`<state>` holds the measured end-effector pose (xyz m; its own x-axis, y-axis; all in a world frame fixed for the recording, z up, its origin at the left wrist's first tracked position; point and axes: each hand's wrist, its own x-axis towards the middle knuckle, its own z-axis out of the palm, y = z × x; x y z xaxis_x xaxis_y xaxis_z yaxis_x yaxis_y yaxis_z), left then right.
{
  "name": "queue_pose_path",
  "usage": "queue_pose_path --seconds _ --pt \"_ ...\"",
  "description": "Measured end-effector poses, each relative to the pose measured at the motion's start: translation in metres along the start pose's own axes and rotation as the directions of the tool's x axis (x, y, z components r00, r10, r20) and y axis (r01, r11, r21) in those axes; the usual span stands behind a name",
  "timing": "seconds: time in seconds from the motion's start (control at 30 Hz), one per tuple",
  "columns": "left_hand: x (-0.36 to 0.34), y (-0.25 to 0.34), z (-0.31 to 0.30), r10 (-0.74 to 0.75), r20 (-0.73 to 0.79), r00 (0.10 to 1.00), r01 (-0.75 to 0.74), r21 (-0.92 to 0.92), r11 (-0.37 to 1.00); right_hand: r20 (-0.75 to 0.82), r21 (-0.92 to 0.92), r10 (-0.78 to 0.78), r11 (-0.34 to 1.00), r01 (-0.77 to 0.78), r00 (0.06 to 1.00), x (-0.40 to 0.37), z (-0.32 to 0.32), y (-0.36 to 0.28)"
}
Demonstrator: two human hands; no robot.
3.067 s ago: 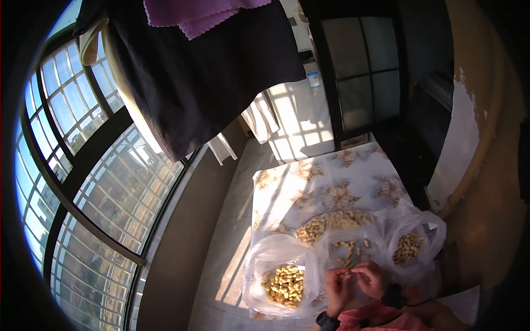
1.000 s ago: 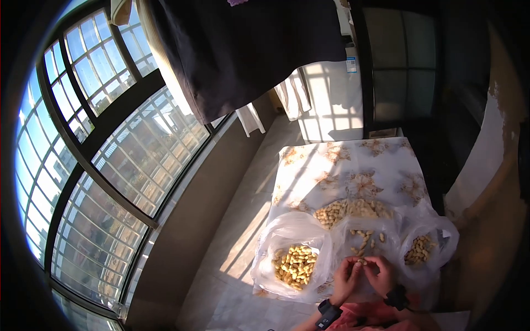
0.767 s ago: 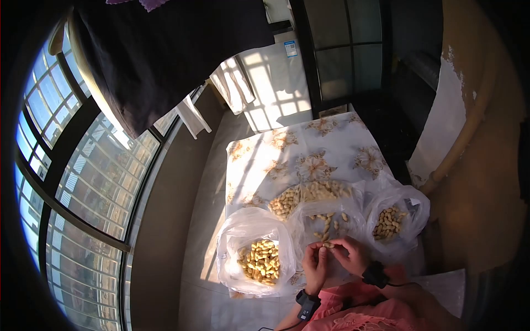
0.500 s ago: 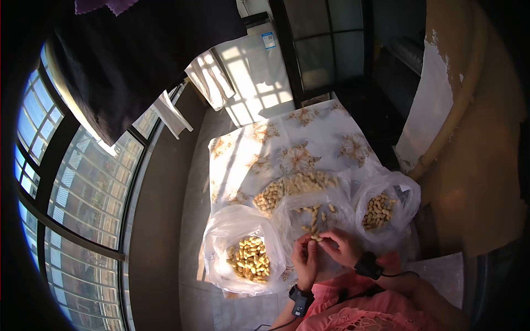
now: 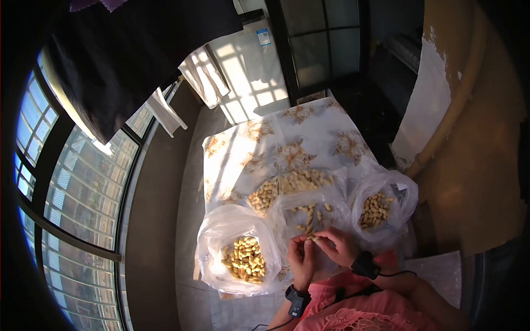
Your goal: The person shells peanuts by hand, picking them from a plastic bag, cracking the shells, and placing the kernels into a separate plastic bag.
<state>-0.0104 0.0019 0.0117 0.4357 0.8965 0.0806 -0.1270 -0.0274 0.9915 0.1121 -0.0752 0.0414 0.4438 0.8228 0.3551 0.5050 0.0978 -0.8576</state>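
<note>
My left hand and my right hand meet at the table's near side, fingertips pinched on one unshelled peanut. Just beyond them, a clear plastic bag lies open with several loose peanuts in it. To the left stands a white plastic bag holding a sunlit heap of peanuts. A third bag, on the right, contains more peanuts. Behind the middle bag spreads a larger pile of peanuts, partly under clear plastic.
A floral cloth covers the table. Windows and a low wall run along the left. Dark cloth hangs at upper left. On the right are a pipe and brown board. Black bands with cables circle both wrists.
The whole view has shifted slightly, with the scene sitting a little further left. Both hands stay together on the peanut, their fingers only slightly moved.
</note>
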Motion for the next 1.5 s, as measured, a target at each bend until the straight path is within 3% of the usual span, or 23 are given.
queue_pose_path --seconds 0.07,0.2,0.27,0.37,0.47,0.5,0.57,0.67,0.77,0.97,1.1,1.17,1.2,1.27,1.5 --pt "0.001 0.0 -0.001 0.011 -0.002 1.0 -0.01 0.113 0.994 -0.003 -0.001 -0.004 1.0 0.004 1.0 0.001 -0.001 -0.002" --pt "0.002 0.003 0.0 0.03 0.015 0.999 -0.031 0.136 0.99 -0.028 0.055 0.031 0.998 -0.029 0.999 -0.001 -0.002 -0.004" --pt "0.004 0.002 0.0 0.158 0.086 0.984 -0.175 0.248 0.953 -0.042 0.05 0.028 0.998 -0.026 0.999 -0.003 -0.003 -0.004" --pt "0.006 0.014 0.002 0.232 0.113 0.966 -0.257 0.336 0.906 -0.032 0.008 0.051 0.999 -0.051 0.998 -0.002 -0.004 -0.004" --pt "0.006 0.006 -0.001 0.23 0.159 0.96 -0.273 0.354 0.895 -0.069 0.023 -0.024 0.999 0.026 0.997 -0.001 0.0 0.001" --pt "0.004 0.005 -0.001 0.231 0.158 0.96 -0.274 0.353 0.895 -0.093 0.058 -0.018 0.998 0.024 0.995 -0.002 0.003 0.005" --pt "0.0 0.004 0.001 -0.006 0.139 0.99 -0.013 0.139 0.99 -0.117 0.092 -0.01 0.996 0.021 0.993 -0.003 0.004 0.007" --pt "-0.001 0.003 0.002 -0.024 0.075 0.997 0.026 -0.018 1.0 -0.069 0.062 0.047 0.997 -0.043 0.997 -0.007 0.002 0.006" --pt "-0.001 0.003 0.002 0.024 0.067 0.998 -0.02 -0.053 0.998 -0.027 0.062 0.001 0.998 0.0 1.0 -0.003 0.001 0.002" --pt "-0.001 0.006 -0.003 0.039 0.087 0.995 -0.046 0.078 0.996 -0.052 0.117 0.132 0.985 -0.126 0.99 -0.008 0.008 0.01" --pt "0.002 0.0 -0.004 0.097 0.099 0.99 -0.11 0.134 0.985 -0.043 0.004 0.019 1.0 -0.019 0.999 -0.005 0.004 0.008" --pt "0.003 -0.002 -0.006 0.191 0.136 0.972 -0.215 0.191 0.958 -0.045 -0.032 -0.013 0.999 0.011 0.999 -0.004 0.005 0.009" --pt "0.002 0.0 -0.005 0.188 0.133 0.973 -0.211 0.192 0.958 -0.067 -0.013 -0.019 1.0 0.018 0.998 -0.004 0.006 0.009" --pt "0.0 0.004 -0.004 0.049 0.093 0.994 -0.06 0.121 0.991 -0.086 0.009 -0.024 1.0 0.025 0.996 -0.004 0.008 0.009" --pt "0.0 0.005 0.0 0.036 0.073 0.997 -0.038 0.037 0.999 -0.105 0.0 -0.035 0.999 0.035 0.994 -0.002 0.006 0.008"
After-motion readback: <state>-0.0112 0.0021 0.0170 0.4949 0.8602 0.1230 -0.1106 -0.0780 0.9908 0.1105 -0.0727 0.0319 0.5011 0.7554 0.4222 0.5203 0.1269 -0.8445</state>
